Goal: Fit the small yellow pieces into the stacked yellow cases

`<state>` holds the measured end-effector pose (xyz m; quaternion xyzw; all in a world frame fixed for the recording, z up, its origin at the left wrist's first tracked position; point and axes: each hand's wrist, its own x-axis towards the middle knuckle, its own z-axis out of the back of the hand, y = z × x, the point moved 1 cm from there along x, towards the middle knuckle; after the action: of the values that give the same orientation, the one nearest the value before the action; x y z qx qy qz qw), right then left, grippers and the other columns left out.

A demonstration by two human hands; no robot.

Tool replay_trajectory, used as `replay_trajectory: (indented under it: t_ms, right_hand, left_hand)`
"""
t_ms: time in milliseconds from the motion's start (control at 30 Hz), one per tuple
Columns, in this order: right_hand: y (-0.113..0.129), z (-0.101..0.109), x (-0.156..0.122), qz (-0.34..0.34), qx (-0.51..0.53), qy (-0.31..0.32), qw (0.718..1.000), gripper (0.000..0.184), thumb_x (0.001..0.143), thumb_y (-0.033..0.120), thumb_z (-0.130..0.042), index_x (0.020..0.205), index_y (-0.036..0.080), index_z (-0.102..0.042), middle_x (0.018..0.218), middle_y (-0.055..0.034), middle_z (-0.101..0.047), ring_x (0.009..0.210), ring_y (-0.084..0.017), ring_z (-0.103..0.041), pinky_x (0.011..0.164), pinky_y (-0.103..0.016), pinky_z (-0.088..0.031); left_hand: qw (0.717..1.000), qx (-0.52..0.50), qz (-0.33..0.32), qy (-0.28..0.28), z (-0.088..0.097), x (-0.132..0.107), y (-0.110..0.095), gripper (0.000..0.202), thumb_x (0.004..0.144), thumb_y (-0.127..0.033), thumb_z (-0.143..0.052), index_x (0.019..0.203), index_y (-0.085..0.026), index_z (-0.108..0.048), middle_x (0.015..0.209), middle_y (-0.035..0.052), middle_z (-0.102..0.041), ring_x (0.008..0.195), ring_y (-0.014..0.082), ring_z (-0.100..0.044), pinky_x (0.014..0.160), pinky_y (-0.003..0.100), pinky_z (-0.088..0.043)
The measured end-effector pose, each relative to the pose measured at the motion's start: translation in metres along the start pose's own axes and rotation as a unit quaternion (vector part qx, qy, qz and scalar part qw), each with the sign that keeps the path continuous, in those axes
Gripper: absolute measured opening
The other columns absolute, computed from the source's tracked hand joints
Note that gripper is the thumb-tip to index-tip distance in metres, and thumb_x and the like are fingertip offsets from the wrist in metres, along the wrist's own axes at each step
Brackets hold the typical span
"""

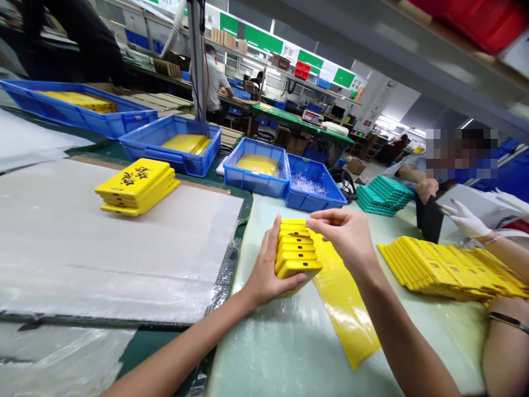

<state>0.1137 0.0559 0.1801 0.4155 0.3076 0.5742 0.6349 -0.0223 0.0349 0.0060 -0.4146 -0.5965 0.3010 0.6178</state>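
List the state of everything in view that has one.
Left hand: gripping a stack of yellow cases.
Right hand: fingers at the stack's top end.
Yellow film strip: lying flat.
Teal cases: stacked, overlapping.
Blue crate: holding clear pieces.

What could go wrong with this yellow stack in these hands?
The stack of yellow rectangular pieces looks loose, cradled by the left hand with the right hand only at its top, so pieces could slip and drop onto the yellow plastic sheet. Bare skin might also mark their glossy faces; the co-worker's hand nearby is gloved.
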Motion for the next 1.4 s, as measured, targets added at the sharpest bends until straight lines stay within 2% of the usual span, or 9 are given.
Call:
replay_trajectory:
  t_ms: [400,567,700,900,1033,1100,1200,1300,1400]
  right_hand:
    - [0.004,-0.014,0.006,-0.002,-0.033,0.041,0.999,0.023,0.063,0.028,-0.083,0.08,0.013,-0.085,0.074,-0.007,-0.08,0.071,-0.021,-0.074,0.065,-0.027,-0.056]
    - [0.004,-0.01,0.016,-0.001,-0.184,0.091,0.979,0.021,0.07,0.013,-0.075,0.089,0.011,-0.086,0.068,-0.003,-0.074,0.065,-0.018,-0.068,0.062,-0.026,-0.047]
    - [-0.001,0.003,0.035,0.026,-0.284,0.119,0.951,0.044,0.071,0.023,-0.09,0.112,0.008,-0.084,0.08,-0.0065,-0.074,0.074,-0.02,-0.067,0.062,-0.026,-0.046]
    - [-0.031,0.003,0.046,-0.043,-0.09,0.299,0.949,0.074,0.099,0.056,-0.068,0.154,0.008,-0.054,0.074,0.0002,-0.066,0.061,-0.016,-0.059,0.049,-0.022,-0.045]
    - [-0.043,0.003,0.049,-0.034,0.023,0.377,0.925,0.067,0.103,0.046,-0.06,0.16,0.015,-0.046,0.071,0.0074,-0.056,0.056,-0.011,-0.05,0.055,-0.021,-0.047]
    - [-0.05,0.014,0.052,-0.038,0.027,0.336,0.941,0.058,0.107,0.038,-0.051,0.161,0.017,-0.047,0.076,0.0051,-0.062,0.057,-0.011,-0.051,0.064,-0.023,-0.052]
    - [-0.071,0.041,0.044,-0.044,-0.169,0.155,0.972,0.04,0.107,0.03,-0.052,0.141,0.015,-0.066,0.092,-0.0032,-0.074,0.071,-0.013,-0.063,0.073,-0.025,-0.051]
    - [-0.102,0.062,0.013,-0.085,-0.336,0.059,0.936,0.02,0.097,0.022,-0.067,0.081,0.013,-0.074,0.075,-0.0073,-0.071,0.073,-0.02,-0.065,0.069,-0.029,-0.041]
    - [-0.13,0.065,-0.02,-0.108,-0.381,0.048,0.917,0.028,0.09,0.018,-0.076,0.064,0.016,-0.066,0.071,-0.0073,-0.07,0.075,-0.022,-0.066,0.068,-0.031,-0.037]
  left_hand:
    - [1.0,0.001,0.008,-0.004,0.002,0.001,-0.005,0.13,0.081,-0.076,-0.083,0.177,-0.035,-0.005,0.163,0.0166,-0.042,0.154,0.0451,-0.042,0.129,0.071,-0.033]
    - [1.0,0.0,0.015,-0.002,0.001,-0.002,-0.001,0.129,0.08,-0.078,-0.082,0.177,-0.035,-0.007,0.168,0.0183,-0.036,0.156,0.0471,-0.04,0.129,0.074,-0.031]
    - [1.0,0.01,0.011,-0.002,0.003,-0.002,0.001,0.128,0.079,-0.081,-0.08,0.176,-0.035,-0.011,0.167,0.0187,-0.037,0.156,0.0481,-0.04,0.129,0.077,-0.027]
    - [1.0,0.02,0.014,-0.002,0.005,0.001,-0.002,0.126,0.08,-0.079,-0.079,0.176,-0.032,-0.013,0.168,0.0183,-0.037,0.159,0.0466,-0.037,0.131,0.07,-0.029]
    - [0.999,0.039,0.032,-0.006,0.007,0.002,-0.002,0.126,0.081,-0.079,-0.078,0.176,-0.03,-0.011,0.164,0.0188,-0.04,0.159,0.0469,-0.037,0.132,0.07,-0.029]
    - [0.998,0.045,0.035,-0.003,0.009,0.004,-0.001,0.126,0.082,-0.079,-0.077,0.177,-0.03,-0.01,0.165,0.0189,-0.04,0.16,0.0474,-0.036,0.132,0.07,-0.027]
    - [0.998,0.048,0.029,0.006,0.011,0.006,0.0,0.124,0.084,-0.076,-0.077,0.177,-0.03,-0.009,0.171,0.0185,-0.036,0.162,0.0463,-0.033,0.134,0.069,-0.026]
    - [0.998,0.055,0.02,0.0,0.011,0.007,0.0,0.124,0.083,-0.075,-0.078,0.177,-0.03,-0.011,0.172,0.0174,-0.037,0.163,0.0455,-0.035,0.135,0.066,-0.026]
    - [0.998,0.058,0.015,-0.012,0.011,0.007,0.0,0.124,0.081,-0.075,-0.079,0.177,-0.03,-0.014,0.172,0.0166,-0.039,0.162,0.0455,-0.037,0.135,0.065,-0.029]
